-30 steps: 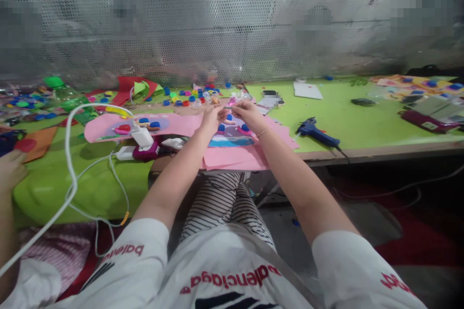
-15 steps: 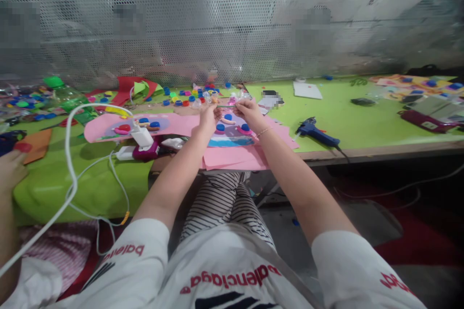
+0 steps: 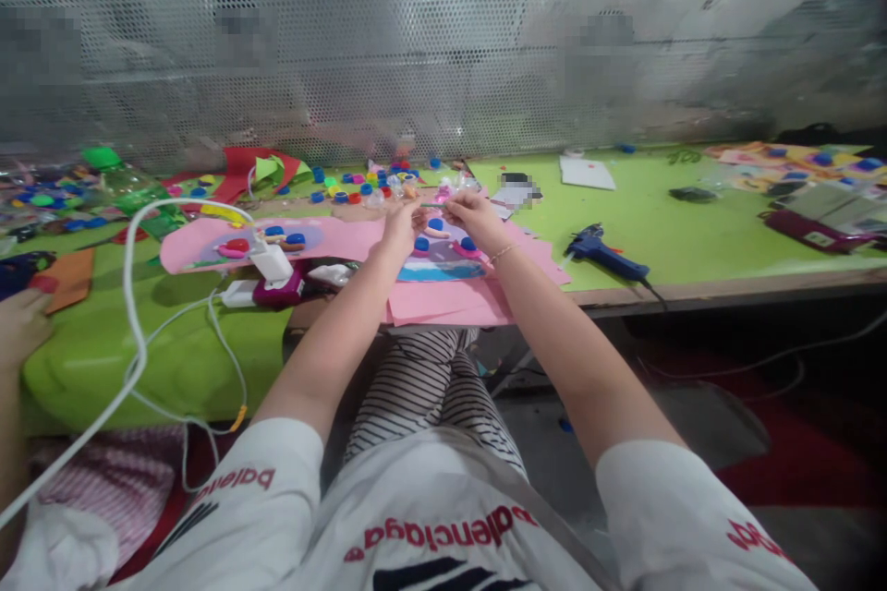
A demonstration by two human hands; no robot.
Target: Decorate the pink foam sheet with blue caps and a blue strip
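Observation:
A thin, dark green strip spans the gap between my two hands; its material is too small to make out. My left hand pinches one end, and my right hand pinches the other. Both hover over a pink paper sheet with a lilac and blue picture on it. Blue bottle caps with pink and peach pieces beside them sit on that picture. Further left on the pink paper are a red cap and more blue caps.
A blue glue gun lies to the right on the green table cover. White cables run from a plug adapter at left. Loose caps and a green bottle stand behind. A co-worker's hand holds orange paper.
My hands have drawn slightly closer together, with the green strip still between them. The co-worker's hand and orange paper have shifted slightly.

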